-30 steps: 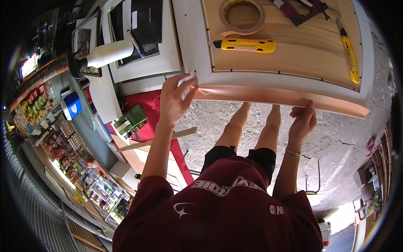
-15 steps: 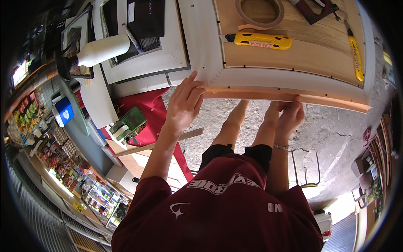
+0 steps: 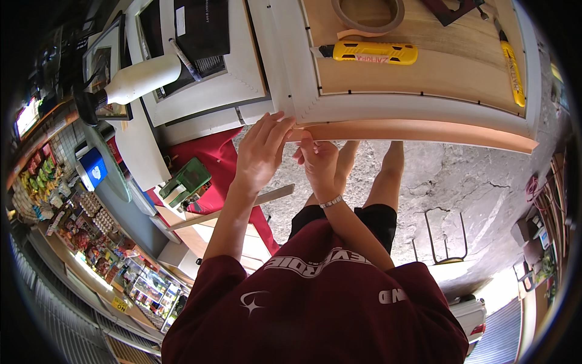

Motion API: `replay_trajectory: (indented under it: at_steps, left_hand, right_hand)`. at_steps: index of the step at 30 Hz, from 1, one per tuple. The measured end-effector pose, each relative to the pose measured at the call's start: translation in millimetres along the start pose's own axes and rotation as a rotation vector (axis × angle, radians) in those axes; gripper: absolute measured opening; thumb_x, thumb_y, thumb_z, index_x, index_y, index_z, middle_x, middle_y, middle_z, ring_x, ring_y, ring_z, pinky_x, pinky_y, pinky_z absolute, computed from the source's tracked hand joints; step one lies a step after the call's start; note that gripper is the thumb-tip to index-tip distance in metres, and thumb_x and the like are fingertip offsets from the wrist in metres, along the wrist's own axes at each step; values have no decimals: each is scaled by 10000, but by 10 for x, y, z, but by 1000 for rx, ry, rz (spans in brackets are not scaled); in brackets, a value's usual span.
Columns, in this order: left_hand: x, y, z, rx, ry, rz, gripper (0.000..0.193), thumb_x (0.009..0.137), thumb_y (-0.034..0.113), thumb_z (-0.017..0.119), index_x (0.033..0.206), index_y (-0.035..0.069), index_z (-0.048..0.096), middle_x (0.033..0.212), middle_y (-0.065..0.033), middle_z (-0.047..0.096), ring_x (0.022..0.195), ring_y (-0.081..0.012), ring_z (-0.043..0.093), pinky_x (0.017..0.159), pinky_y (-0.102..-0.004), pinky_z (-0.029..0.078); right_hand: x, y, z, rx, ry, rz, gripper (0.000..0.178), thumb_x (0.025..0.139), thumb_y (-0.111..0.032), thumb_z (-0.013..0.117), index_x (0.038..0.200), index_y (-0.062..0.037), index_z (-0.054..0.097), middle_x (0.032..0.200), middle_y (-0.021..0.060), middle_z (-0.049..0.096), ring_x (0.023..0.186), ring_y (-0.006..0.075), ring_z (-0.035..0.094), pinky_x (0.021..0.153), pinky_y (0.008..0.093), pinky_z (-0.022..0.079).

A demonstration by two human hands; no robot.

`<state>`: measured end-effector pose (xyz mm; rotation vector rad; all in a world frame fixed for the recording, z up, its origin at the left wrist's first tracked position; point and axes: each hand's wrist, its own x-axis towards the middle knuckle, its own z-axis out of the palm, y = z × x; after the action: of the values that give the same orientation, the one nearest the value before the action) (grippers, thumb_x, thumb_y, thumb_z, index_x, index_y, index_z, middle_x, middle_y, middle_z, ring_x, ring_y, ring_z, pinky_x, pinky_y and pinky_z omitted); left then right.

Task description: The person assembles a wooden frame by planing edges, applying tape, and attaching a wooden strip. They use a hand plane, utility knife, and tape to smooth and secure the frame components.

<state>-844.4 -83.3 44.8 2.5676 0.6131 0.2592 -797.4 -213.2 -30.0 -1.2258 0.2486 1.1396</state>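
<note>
A white picture frame (image 3: 388,109) with a wooden back panel lies in front of me, and a long strip of brown tape (image 3: 418,131) runs along its near edge, its lower side standing off the frame. At the strip's left end, my left hand (image 3: 260,145) has its fingers together, bent over the edge; its thumb is hidden. My right hand (image 3: 318,161) is right beside it, pinching the strip's lower edge between thumb and finger. On the panel rest a yellow box cutter (image 3: 376,53), a roll of tape (image 3: 397,15) and a slimmer yellow cutter (image 3: 512,67).
A dark red tool (image 3: 451,9) sits at the panel's far right. Left are another white frame (image 3: 239,73), a pen (image 3: 185,59), a white spray bottle (image 3: 142,79) and a green container (image 3: 188,182) on red cloth (image 3: 224,158). A metal stand (image 3: 448,233) is on the concrete floor.
My right hand has slid left along the tape strip, from near its right part to beside my left hand. The left hand has stayed at the strip's left end.
</note>
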Motion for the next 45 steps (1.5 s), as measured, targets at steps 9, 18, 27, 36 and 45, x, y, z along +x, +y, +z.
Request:
replay_trajectory:
  at_steps: [9,18,27,36,45]
  left_hand:
    - [-89,141,-35,-93,90,-365,383,829,-5,766,1190,31,643,1089,-160,674,999,-312,678,908,-413,543]
    - [-126,124,88,-134,136,-312,141,871,22,747,988,39,671,1186,-182,629,1031,-342,674,836,-402,562]
    - [-162,105,17,-106,97,-319,131,877,24,742,979,43,663,1172,-177,682,970,-351,713,762,-403,581]
    - [-175,69,40,-102,104,-274,146,870,40,759,985,55,670,1170,-165,686,931,-329,720,727,-385,583]
    - [-181,73,45,-92,112,-278,141,871,41,757,984,60,675,1172,-156,689,931,-324,722,729,-383,582]
  right_hand:
    - [-102,-272,-340,-349,201,-150,264,956,-201,754,841,31,701,595,4,614,481,52,548,439,207,412]
    - [-106,-255,160,-266,290,33,351,902,-240,774,734,60,701,537,46,624,455,78,571,432,240,433]
    - [-209,-386,13,-295,241,30,300,914,-198,763,772,64,723,555,28,631,451,64,554,421,220,422]
    - [-122,-277,78,-270,237,-51,319,928,-205,748,751,58,705,573,36,638,460,65,561,427,227,442]
    - [-118,-314,62,-283,222,-8,311,930,-192,743,758,66,714,571,38,637,463,68,566,428,222,435]
